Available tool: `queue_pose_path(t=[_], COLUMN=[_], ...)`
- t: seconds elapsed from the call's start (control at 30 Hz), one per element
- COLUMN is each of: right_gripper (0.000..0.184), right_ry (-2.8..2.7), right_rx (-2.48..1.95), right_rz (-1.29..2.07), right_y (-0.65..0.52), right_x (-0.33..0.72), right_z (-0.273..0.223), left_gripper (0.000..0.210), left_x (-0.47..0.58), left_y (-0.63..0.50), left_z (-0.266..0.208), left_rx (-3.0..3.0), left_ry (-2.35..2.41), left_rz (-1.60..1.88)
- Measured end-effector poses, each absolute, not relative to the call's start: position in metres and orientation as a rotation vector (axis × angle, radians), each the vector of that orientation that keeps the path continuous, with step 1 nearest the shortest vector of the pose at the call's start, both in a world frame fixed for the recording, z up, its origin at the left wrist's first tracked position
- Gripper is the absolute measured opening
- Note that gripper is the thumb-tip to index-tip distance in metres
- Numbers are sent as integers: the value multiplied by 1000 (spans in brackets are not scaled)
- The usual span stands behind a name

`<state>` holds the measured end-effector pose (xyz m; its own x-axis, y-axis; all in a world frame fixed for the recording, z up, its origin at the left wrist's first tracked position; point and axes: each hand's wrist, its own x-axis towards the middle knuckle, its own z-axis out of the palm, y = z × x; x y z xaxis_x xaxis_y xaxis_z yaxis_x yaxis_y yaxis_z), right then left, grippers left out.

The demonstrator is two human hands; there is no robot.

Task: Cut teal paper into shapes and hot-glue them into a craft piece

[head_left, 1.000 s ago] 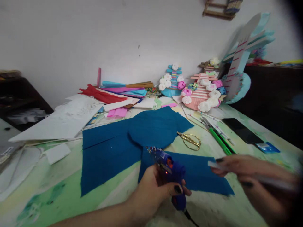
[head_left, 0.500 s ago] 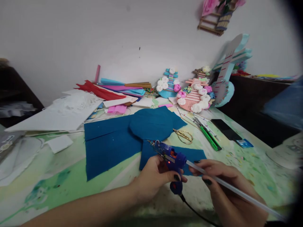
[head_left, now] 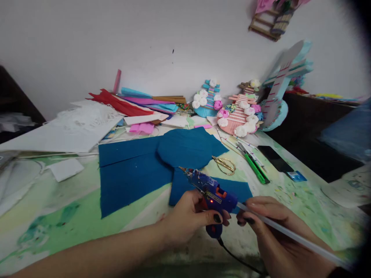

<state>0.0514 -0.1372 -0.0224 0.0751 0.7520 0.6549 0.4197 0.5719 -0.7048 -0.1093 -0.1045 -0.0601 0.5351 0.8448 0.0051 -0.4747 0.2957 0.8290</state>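
My left hand is wrapped round the handle of a blue hot glue gun, its nozzle tilted up to the left and a red light lit on its side. A long translucent glue stick reaches into the gun's rear end. My right hand pinches that stick close behind the gun, the thumb and fingers closed on it. Beneath and beyond the gun lie dark blue sheets and a rounded blue piece, which look like crepe paper. Gold scissors rest by the paper's right edge.
Right of the scissors lie a green utility knife and a black phone. Decorated lute-shaped crafts stand along the wall. Rolled coloured papers and a white board are at back left. The gun's black cord trails toward the front.
My right hand has shifted slightly down, its fingertips now more closed on the glue stick. The glue gun sits a little further right in view. The camera view has turned slightly.
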Motion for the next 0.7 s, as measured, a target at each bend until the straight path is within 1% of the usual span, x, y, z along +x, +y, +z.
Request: queue_pose_path(t=[0.2, 0.3, 0.4, 0.6, 0.7], right_gripper=[7, 12, 10, 10, 10], right_ry=[-1484, -1460, -1509, -1544, -1535], right_rx=[-1024, -1010, -949, -1005, -1019], right_rz=[460, 534, 540, 385, 358], right_y=[-140, -144, -147, -148, -148], right_x=[44, 45, 48, 55, 53], right_z=[-21, -21, -21, -25, -26], left_gripper=[36, 30, 26, 45, 40], left_x=[-109, -109, -109, -111, -111], left_y=[-109, -108, -107, -107, -108], left_z=[-61, -62, -60, -53, -50], left_rx=[899, 893, 892, 858, 855], left_ry=[458, 445, 457, 479, 481], left_rz=[895, 945, 970, 886, 886])
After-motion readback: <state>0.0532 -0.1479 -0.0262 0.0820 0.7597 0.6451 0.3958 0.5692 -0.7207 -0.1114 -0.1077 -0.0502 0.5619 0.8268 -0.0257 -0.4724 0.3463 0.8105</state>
